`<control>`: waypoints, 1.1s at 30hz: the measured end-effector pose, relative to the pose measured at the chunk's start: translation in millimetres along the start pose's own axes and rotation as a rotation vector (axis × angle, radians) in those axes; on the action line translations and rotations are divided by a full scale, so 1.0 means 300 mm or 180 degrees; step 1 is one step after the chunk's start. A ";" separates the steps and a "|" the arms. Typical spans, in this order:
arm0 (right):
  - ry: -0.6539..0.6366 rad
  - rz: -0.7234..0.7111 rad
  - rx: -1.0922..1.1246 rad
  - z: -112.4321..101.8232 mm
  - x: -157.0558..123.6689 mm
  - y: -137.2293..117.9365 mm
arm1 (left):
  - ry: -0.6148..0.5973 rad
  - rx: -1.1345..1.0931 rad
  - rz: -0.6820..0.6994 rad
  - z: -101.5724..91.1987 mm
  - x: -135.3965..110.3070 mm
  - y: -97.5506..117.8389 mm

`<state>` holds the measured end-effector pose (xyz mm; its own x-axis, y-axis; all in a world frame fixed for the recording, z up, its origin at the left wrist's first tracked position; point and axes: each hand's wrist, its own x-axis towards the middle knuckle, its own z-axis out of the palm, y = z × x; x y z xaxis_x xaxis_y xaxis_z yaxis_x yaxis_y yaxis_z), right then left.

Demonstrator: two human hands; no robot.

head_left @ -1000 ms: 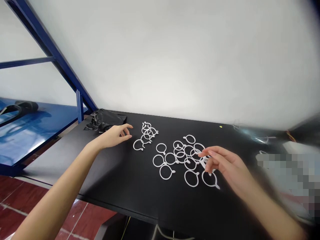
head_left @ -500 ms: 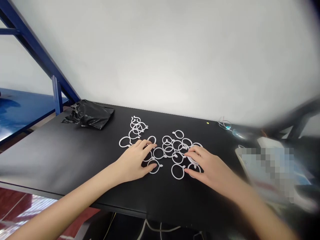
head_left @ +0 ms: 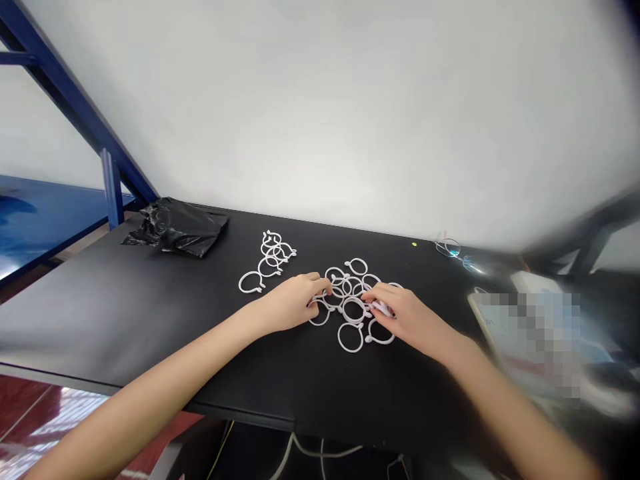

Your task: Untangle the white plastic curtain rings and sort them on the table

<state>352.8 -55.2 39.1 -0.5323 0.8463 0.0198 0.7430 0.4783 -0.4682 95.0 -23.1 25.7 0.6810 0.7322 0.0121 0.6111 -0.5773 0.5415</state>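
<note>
Several white shower curtain rings (head_left: 351,338), each with small knobbed ends, lie in an overlapping heap on the black tabletop. My left hand (head_left: 295,303) is at the heap's left side, fingers curled over the rings there; how many they hold is hidden. At the right side, my right hand (head_left: 407,317) pinches a white ring (head_left: 383,308) tilted up off the table between thumb and fingers. Beyond my left hand lies a smaller overlapping group of the same rings (head_left: 270,267), touched by neither hand.
A crumpled black plastic bag (head_left: 185,230) lies at the back left. Eyeglasses (head_left: 449,248) rest near the wall at right, with a tiny yellow bit (head_left: 414,245) beside them. A blurred pale package (head_left: 505,333) is at far right. Cables (head_left: 325,455) hang below the table's front edge.
My left hand has moved right, its fingers curling and bunching the left-side rings into the heap. My right hand has closed on a ring and shifted slightly. The heap is more compact.
</note>
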 end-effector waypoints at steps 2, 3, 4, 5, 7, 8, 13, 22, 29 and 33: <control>0.0133 0.0084 0.0139 -0.012 -0.005 0.008 | 0.0113 -0.0099 0.0046 0.011 0.001 -0.010; 0.0212 0.0128 0.0199 -0.021 -0.008 0.012 | 0.0190 -0.0134 0.0056 0.014 0.001 -0.014; 0.0302 0.0168 0.0252 -0.030 -0.013 0.017 | 0.0280 -0.0159 0.0055 0.015 -0.001 -0.018; 0.0403 0.0206 0.0298 -0.041 -0.017 0.021 | 0.0398 -0.0186 0.0058 0.013 -0.003 -0.020; 0.0620 0.0306 0.0359 -0.065 -0.025 0.029 | 0.0679 -0.0298 0.0056 -0.002 -0.008 -0.019; 0.0725 0.0374 0.0385 -0.077 -0.028 0.031 | 0.0804 -0.0392 0.0043 -0.014 -0.012 -0.015; 0.1006 0.0712 0.0902 -0.105 -0.025 0.007 | 0.0646 -0.1436 -0.0081 -0.070 -0.021 0.005; 0.1030 0.0521 0.2701 -0.041 0.024 -0.088 | -0.0114 -0.3382 -0.0939 -0.027 -0.018 0.030; 0.1073 0.0268 0.2959 0.015 0.029 -0.117 | -0.0031 -0.3649 -0.0609 -0.015 -0.028 0.039; 0.1111 0.0087 0.3135 0.038 0.027 -0.119 | -0.0197 -0.3845 -0.0649 -0.012 -0.034 0.037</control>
<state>317.3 -68.1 46.1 -0.2571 0.9497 0.1789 0.0102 0.1878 -0.9822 93.4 -35.8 34.6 0.6548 0.7325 -0.1862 -0.0354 0.2759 0.9605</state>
